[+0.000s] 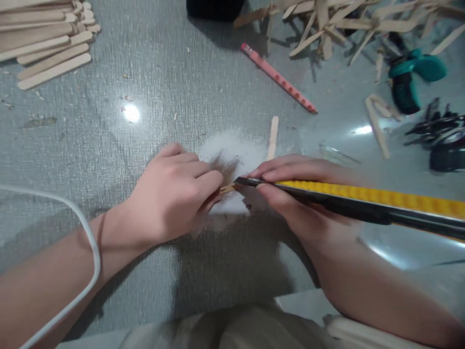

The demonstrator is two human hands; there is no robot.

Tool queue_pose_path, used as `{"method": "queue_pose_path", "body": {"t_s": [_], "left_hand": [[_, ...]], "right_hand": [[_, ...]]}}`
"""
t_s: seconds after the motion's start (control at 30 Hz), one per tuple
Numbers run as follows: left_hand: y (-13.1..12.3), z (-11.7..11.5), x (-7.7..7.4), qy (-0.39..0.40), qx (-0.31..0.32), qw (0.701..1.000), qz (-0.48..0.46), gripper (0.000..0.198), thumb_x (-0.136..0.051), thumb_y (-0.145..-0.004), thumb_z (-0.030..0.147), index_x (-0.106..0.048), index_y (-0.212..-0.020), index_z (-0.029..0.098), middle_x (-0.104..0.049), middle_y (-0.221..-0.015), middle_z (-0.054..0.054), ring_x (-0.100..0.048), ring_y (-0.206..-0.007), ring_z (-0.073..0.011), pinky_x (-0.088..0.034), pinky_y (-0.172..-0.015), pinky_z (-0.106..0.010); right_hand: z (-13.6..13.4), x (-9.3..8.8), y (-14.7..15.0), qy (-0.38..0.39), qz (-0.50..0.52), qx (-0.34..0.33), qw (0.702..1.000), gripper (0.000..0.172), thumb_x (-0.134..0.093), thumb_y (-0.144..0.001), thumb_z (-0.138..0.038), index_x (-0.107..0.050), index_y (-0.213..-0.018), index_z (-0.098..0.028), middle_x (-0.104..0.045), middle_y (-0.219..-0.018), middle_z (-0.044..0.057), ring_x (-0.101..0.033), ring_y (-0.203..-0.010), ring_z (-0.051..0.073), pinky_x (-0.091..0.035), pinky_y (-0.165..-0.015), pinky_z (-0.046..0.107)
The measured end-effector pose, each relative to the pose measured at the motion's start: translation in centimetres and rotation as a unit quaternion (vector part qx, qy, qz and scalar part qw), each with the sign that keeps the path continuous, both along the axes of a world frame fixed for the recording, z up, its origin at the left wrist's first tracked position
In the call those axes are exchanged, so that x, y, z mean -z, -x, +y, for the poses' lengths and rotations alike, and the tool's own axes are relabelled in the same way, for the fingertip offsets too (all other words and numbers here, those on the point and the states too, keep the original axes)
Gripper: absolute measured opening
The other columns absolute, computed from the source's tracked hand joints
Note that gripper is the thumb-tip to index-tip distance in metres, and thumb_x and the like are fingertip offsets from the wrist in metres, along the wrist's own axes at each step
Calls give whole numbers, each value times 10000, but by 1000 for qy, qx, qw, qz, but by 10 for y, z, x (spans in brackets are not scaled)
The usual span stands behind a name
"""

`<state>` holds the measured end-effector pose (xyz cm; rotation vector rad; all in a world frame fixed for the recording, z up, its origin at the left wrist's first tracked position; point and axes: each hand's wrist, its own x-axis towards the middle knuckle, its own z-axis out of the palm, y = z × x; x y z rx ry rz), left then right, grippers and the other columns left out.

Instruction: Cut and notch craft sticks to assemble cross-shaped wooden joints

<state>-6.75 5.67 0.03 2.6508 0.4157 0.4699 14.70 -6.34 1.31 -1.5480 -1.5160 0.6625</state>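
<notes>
My left hand (pixel 178 194) is closed on a small wooden piece (pixel 227 188), whose end sticks out past the thumb and index finger. In my right hand (pixel 308 208) is a yellow and black utility knife (pixel 363 201), gripped near its front. The knife's dark tip meets the wooden piece or lies right beside it; which one, I cannot tell. Beneath both hands lies a worn white patch (pixel 232 145) with a brown smudge. A short wooden stick (pixel 273 137) lies just beyond my right fingers.
Wooden craft sticks (pixel 54 70) are piled at the upper left. A pink pencil (pixel 279 77) lies beyond my hands. Cut sticks (pixel 323 29), teal-handled pliers (pixel 407 77) and dark clips (pixel 436 126) are at the right. A white cable (pixel 85 223) crosses my left forearm.
</notes>
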Motion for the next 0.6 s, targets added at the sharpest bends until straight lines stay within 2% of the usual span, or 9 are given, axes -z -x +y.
{"method": "queue_pose_path", "body": {"t_s": [0.1,0.17,0.27,0.33,0.4,0.47,0.53,0.6], "left_hand": [[2,0,-2,39,18,999,-4,238,-573,-1009,285,-666,-817,178,-623,-612,15,-555,-555,-155,-407,-669,-369],[2,2,-3,44,24,999,-4,231,-550,-1025,265,-681,-852,187,-631,-636,13,-571,-598,-164,-425,-700,-379],[1,7,-2,6,-3,1000,8,169,-580,-1023,285,-731,-1072,230,-702,-897,-54,-638,-879,-241,-475,-838,-441],[1,9,-2,-8,-6,1000,22,276,-626,-993,332,-708,-1251,275,-684,-1135,-107,-614,-1107,-313,-473,-1011,-552],[2,9,-3,-13,10,999,35,376,-634,-970,328,-669,-1343,294,-618,-1355,-132,-537,-1316,-378,-350,-1173,-682],[3,8,-5,-14,35,998,56,472,-628,-953,304,-617,-1424,286,-502,-1553,-144,-419,-1475,-434,-220,-1234,-755],[4,8,-8,-12,59,995,77,519,-622,-955,286,-579,-1472,287,-404,-1658,-137,-330,-1550,-460,-190,-1245,-764],[5,8,-10,-8,71,993,89,484,-614,-978,292,-585,-1461,291,-404,-1672,-110,-294,-1579,-453,-186,-1259,-750]], "right_hand": [[0,1,3,-19,2,39,999,166,-773,-922,-202,-790,-1015,-338,-823,-975,12,-793,-902,233,-664,-842,394],[0,1,4,-32,12,48,998,169,-763,-918,-180,-791,-993,-328,-822,-957,5,-793,-889,227,-658,-841,392],[0,3,4,-52,21,73,996,135,-740,-931,-188,-785,-950,-314,-816,-925,11,-791,-877,231,-653,-863,410],[0,6,5,-59,18,87,994,123,-735,-932,-195,-784,-946,-307,-814,-921,13,-787,-865,227,-652,-858,406],[-1,8,5,-61,18,87,994,114,-726,-936,-206,-783,-950,-304,-815,-915,9,-784,-848,218,-654,-834,389],[-2,7,4,-63,23,75,995,97,-711,-951,-231,-777,-949,-301,-816,-911,11,-788,-847,219,-660,-823,388],[-4,5,2,-54,25,58,997,73,-699,-969,-277,-764,-948,-303,-818,-923,25,-794,-875,235,-667,-843,415],[-5,2,0,-18,26,34,999,80,-671,-992,-331,-742,-959,-316,-818,-957,39,-795,-921,248,-666,-879,443]]}}
